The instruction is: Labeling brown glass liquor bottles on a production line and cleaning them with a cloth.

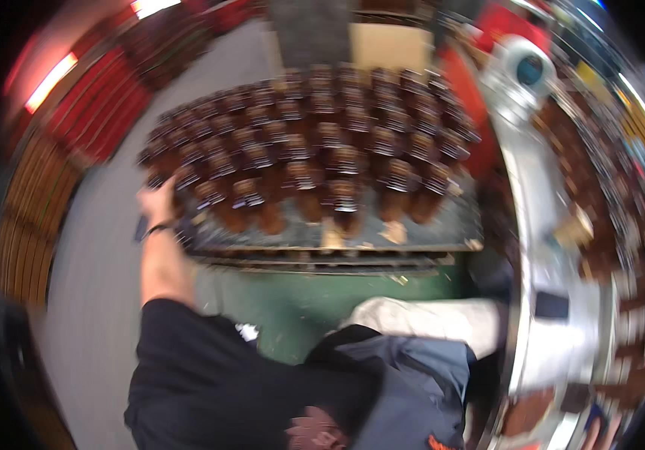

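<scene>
closest to me is my own dark sleeve and a grey apron, with green floor (300, 307) below the near edge of the pallet (337, 241). my left hand (159, 204) reaches up to the pallet's near left corner, a band on its wrist. it sits against the outermost brown bottle (187, 186) there, but the blur hides my fingers, so i cannot tell how far they are spread or whether they have hold of it. my right hand is out of sight. on the pallet the brown bottles (322, 142) stand upright in packed rows with striped labels, running back to its far edge. right of the pallet a shiny metal conveyor (540, 217) carries more bottles. left of the pallet, red crates (105, 105) are stacked.
</scene>
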Tool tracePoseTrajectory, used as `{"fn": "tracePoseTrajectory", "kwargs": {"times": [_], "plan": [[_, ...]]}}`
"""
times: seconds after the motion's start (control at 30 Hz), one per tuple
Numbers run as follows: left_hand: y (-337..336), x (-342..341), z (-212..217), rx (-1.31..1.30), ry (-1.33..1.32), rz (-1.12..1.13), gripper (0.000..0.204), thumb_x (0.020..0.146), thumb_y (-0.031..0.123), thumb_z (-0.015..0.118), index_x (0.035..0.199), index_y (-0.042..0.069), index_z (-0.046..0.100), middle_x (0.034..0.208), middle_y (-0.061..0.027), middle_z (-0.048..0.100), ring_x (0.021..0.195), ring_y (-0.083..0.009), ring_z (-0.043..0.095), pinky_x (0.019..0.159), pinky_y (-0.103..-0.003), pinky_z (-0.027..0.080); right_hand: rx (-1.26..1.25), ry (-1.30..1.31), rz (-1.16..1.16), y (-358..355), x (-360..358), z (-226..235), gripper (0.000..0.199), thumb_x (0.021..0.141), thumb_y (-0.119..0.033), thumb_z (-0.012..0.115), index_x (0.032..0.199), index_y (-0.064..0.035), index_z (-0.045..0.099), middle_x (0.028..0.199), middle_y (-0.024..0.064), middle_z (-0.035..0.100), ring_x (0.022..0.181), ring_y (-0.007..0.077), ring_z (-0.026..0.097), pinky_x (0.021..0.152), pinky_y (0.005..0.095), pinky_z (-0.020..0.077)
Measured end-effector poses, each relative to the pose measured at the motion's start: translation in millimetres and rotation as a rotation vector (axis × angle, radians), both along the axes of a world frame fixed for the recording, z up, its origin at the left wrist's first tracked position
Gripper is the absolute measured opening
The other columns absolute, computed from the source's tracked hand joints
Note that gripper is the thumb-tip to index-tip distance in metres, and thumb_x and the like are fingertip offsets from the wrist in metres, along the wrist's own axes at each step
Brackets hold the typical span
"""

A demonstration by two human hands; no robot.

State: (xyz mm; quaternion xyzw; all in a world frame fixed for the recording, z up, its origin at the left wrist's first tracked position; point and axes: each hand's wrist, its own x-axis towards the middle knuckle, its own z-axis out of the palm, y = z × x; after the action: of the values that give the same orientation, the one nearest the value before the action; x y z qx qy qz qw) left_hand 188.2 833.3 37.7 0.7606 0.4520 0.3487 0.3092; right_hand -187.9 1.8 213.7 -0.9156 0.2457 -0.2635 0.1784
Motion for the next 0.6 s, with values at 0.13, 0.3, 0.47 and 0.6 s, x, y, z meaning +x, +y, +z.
{"fn": "tracePoseTrajectory", "kwargs": {"times": [0.13,0.3,0.47,0.6], "plan": [[-24.1,-10.6,-3.3,0.460,0.851,-0.623,0.075,0.077,0.041,0.078,0.135,0.004,0.049,0.126,-0.0163,0.056,0.116,-0.0271,0.055,0.095,-0.041,0.047,0.189,0.036,-0.018,-2.8,3.7,-3.3,0.017,0.091,-0.004,0.063,0.106,0.0043,0.061,0.105,0.0061,0.060,0.095,0.0146,0.056,0.087,0.0270,0.0450],[-79.9,24.7,-53.6,0.626,0.714,-0.718,0.074,0.080,0.045,0.074,0.135,0.002,0.049,0.138,-0.0199,0.053,0.126,-0.0309,0.051,0.102,-0.045,0.043,0.284,-0.147,-0.117,-40.2,-42.6,-11.5,0.040,0.089,-0.012,0.072,0.125,-0.0009,0.061,0.105,0.0020,0.066,0.094,0.0073,0.059,0.083,0.0223,0.0474],[-96.4,67.3,-88.8,0.539,0.591,-0.722,0.072,0.081,0.046,0.074,0.132,0.001,0.050,0.135,-0.0215,0.053,0.123,-0.0335,0.051,0.099,-0.048,0.043,0.449,-0.250,-0.183,-95.2,-97.8,-31.1,0.033,0.099,-0.013,0.059,0.132,-0.0081,0.060,0.114,0.0008,0.064,0.100,0.0053,0.057,0.087,0.0210,0.0464],[-112.1,71.9,-74.0,0.553,0.489,-0.719,0.070,0.082,0.046,0.074,0.130,0.001,0.052,0.133,-0.0228,0.054,0.120,-0.0355,0.051,0.098,-0.050,0.043,0.710,-0.263,-0.476,-159.2,-166.7,-83.4,0.026,0.104,-0.025,0.050,0.120,-0.0131,0.066,0.089,-0.0079,0.062,0.075,0.0006,0.058,0.065,0.0178,0.0476]]}}
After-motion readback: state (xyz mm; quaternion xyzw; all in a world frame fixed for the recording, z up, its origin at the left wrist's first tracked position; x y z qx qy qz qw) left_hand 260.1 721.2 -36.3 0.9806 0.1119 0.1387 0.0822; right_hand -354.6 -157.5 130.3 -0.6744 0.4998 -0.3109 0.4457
